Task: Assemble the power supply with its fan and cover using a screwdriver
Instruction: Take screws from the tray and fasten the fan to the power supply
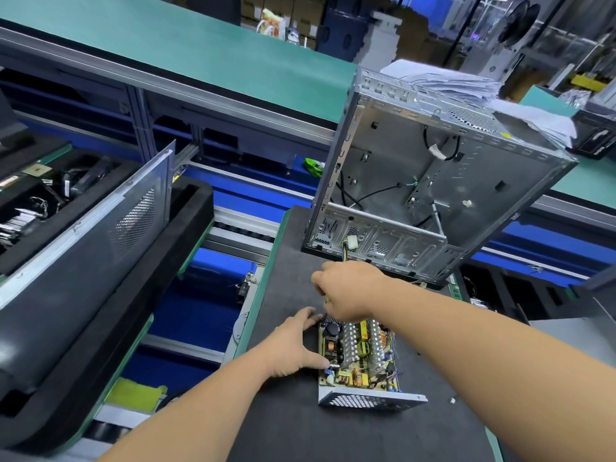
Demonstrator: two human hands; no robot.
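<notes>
The power supply [361, 358] is found lying flat on the dark mat, uncovered, its circuit board with coils, capacitors and finned heat sinks exposed. A perforated metal end plate is seen along its near edge.

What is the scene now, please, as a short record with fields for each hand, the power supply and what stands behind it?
left hand: rests spread against the left side of the power supply
right hand: fingers curled above the far end of the unit; what they hold is hidden
power supply: open, circuit board exposed, lying on the dark mat
behind: empty computer case, papers on top
</notes>
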